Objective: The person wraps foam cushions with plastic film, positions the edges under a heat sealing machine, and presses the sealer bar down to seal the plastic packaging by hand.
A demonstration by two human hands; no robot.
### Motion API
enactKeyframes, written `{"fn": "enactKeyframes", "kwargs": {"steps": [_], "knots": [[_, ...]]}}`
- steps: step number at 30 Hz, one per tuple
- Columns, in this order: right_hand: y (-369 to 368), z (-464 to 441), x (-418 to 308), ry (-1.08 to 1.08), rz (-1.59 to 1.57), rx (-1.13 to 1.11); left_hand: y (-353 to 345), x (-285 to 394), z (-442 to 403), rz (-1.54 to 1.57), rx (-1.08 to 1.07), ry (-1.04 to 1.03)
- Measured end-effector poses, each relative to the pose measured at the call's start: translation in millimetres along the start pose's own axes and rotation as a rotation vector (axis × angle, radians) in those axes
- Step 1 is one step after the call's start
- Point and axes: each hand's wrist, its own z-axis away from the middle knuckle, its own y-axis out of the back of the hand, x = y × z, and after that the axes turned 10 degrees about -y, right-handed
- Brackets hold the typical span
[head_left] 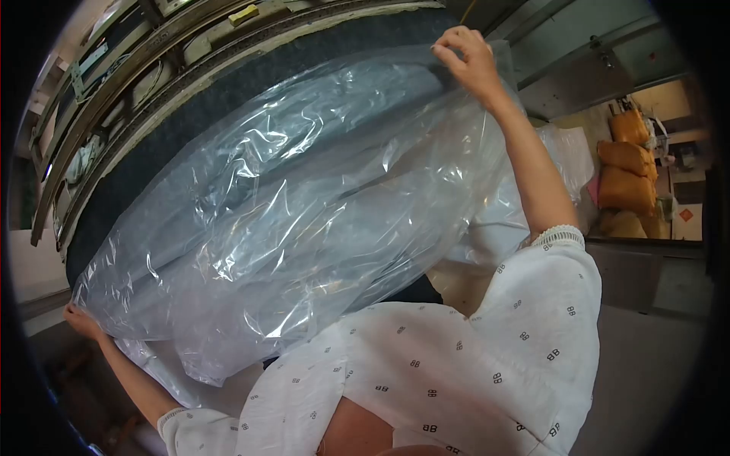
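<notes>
A large sheet of clear plastic film (319, 197), wrinkled and shiny, stretches across the dark work surface and down over its near edge toward my body. My left hand (82, 321) is closed at the film's far-left edge, with the fingertips partly hidden. Up at the far right corner, my right hand (468, 61) is pinched, thumb against fingers, on the film's edge. Both arms are spread wide, so the film spans the gap between them.
Behind the film runs a dark padded surface (167, 121), bordered by metal rails (114, 144). A small yellow block (243, 15) lies on the rail structure. Orange-brown sacks (627, 178) are piled at the right. More plastic (566, 156) hangs beyond my right arm.
</notes>
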Motion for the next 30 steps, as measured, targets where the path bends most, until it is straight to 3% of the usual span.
{"fn": "enactKeyframes", "kwargs": {"steps": [2, 5, 8, 12, 14, 17, 21, 22, 23, 24, 25, 26, 28, 29, 30], "knots": [[-0.4, -3.3, 3.4, -0.431, -0.651, -0.361, 4.1, 0.8, 1.9, -0.018, 0.019, 0.009], [-16.3, 8.6, -2.1, -0.286, -0.191, -0.227, 10.7, -7.7, -3.2, 0.136, 0.074, 0.155], [-27.3, 4.0, -5.1, -0.239, -0.179, -0.147, 58.5, 7.8, -7.9, 0.713, 0.145, 0.558], [-39.6, -7.4, 2.1, -0.109, -0.082, -0.053, 124.1, -29.3, 0.8, 0.967, 0.048, 0.607], [-40.6, -10.3, -1.1, -0.175, -0.115, -0.084, 168.8, -15.8, 13.4, 1.048, -0.033, 0.61], [-45.4, -21.7, 13.9, -0.176, -0.252, -0.218, 204.7, -48.9, 39.9, 1.229, -0.305, 0.536], [-46.4, -40.4, 33.0, -0.098, -0.358, -0.491, 215.5, -54.0, 84.7, 1.178, -0.263, 0.612], [-39.4, -45.0, 29.2, -0.087, -0.261, -0.533, 205.9, -56.3, 86.1, 1.129, -0.216, 0.687], [-32.8, -54.2, 32.5, 0.04, -0.234, -0.538, 199.4, -32.5, 81.2, 1.029, -0.175, 0.716], [-20.5, -61.7, 28.8, 0.095, -0.253, -0.41, 186.1, -45.2, 76.4, 1.013, -0.198, 0.723], [-4.0, -70.4, 23.1, -0.055, -0.363, -0.255, 176.6, -33.6, 65.0, 1.041, -0.137, 0.746], [21.4, -76.6, 12.2, -0.072, -0.38, -0.091, 167.8, -25.1, 49.3, 1.139, -0.093, 0.703], [56.9, -114.0, 15.7, -0.109, -0.598, 0.116, 173.3, 51.6, 4.4, 1.168, 0.086, 0.746], [59.4, -144.5, 45.0, -0.191, -0.989, 0.139, 158.0, 49.2, -19.9, 1.22, 0.148, 0.71], [67.1, -155.9, 51.6, -0.214, -1.142, 0.105, 132.8, 35.8, -44.4, 1.44, 0.162, 0.576]]}}
